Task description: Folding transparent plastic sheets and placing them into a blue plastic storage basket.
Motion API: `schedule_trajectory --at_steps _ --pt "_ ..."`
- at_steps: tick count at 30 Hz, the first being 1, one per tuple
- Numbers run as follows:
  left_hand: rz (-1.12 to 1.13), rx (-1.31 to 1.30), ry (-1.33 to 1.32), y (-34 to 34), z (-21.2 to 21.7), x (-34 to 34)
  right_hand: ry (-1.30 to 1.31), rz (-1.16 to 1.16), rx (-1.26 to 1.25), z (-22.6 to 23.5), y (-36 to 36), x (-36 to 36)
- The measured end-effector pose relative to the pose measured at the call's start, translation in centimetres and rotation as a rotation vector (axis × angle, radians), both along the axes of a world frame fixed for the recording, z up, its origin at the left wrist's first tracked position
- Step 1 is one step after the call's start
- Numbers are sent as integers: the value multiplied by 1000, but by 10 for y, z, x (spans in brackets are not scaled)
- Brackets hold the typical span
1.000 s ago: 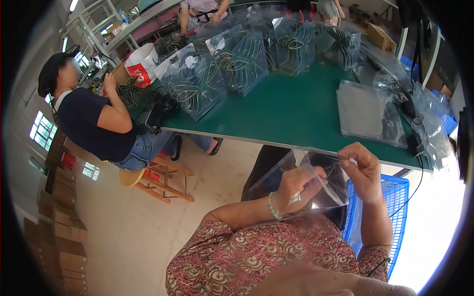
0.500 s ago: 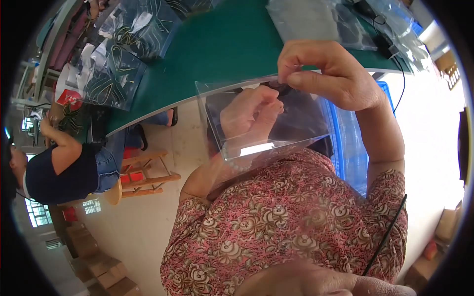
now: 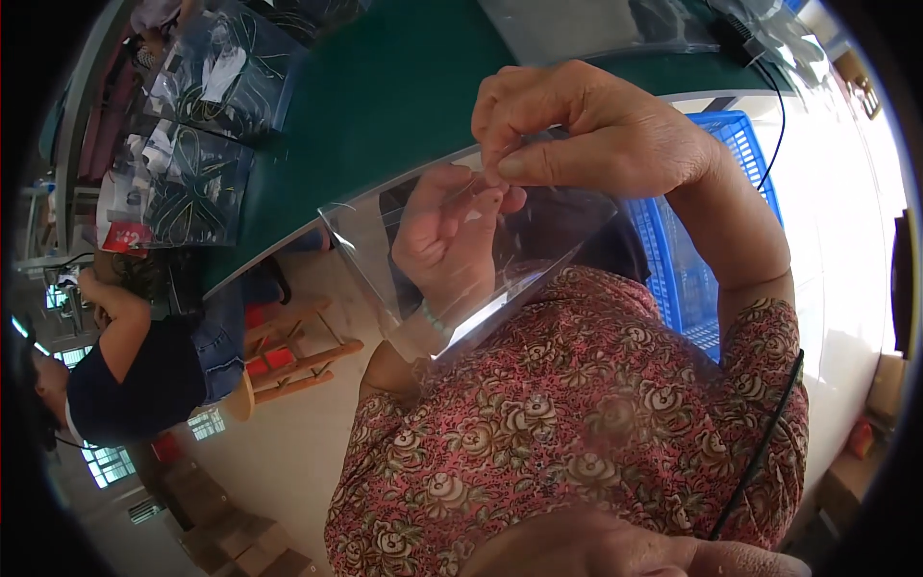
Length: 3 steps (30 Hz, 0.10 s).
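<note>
A clear plastic bag [image 3: 543, 236] hangs in front of me at the table's near edge, its lower edge tilted and catching the light. My left hand [image 3: 437, 236] shows through the clear film, thumb and fingers pinched together. Whether it sits inside the bag or behind it, I cannot tell. Over the bag's upper edge my right hand [image 3: 601, 135] bends down, with thumb and forefinger closed on the film. The fingertips of both hands meet there. A beaded bracelet circles my left wrist.
A green-topped table [image 3: 385, 96] runs across the front. Clear bags of cables and white pieces [image 3: 207, 178] lie at its left, flat plastic bags [image 3: 596, 24] at the far right. A blue basket [image 3: 707, 288] stands by my right arm. A co-worker [image 3: 135, 365] sits at left by a wooden stool [image 3: 298, 356].
Both hands and the bag have shifted left in the picture. The right fingertips have come down to the left ones, and the bag's lower edge slopes more steeply.
</note>
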State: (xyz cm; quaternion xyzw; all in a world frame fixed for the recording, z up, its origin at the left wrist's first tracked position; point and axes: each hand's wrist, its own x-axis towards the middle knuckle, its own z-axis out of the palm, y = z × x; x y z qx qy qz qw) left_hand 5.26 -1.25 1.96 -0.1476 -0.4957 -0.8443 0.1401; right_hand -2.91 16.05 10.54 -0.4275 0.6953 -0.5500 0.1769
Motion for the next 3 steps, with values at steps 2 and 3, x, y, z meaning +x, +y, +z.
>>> schedule_trajectory --at_steps 2,3 --pt "-17 -3 41 -1 -3 -5 143 7 -11 -6 2 -5" --pt "-16 -5 36 -1 -3 -4 135 5 -16 -5 3 -6"
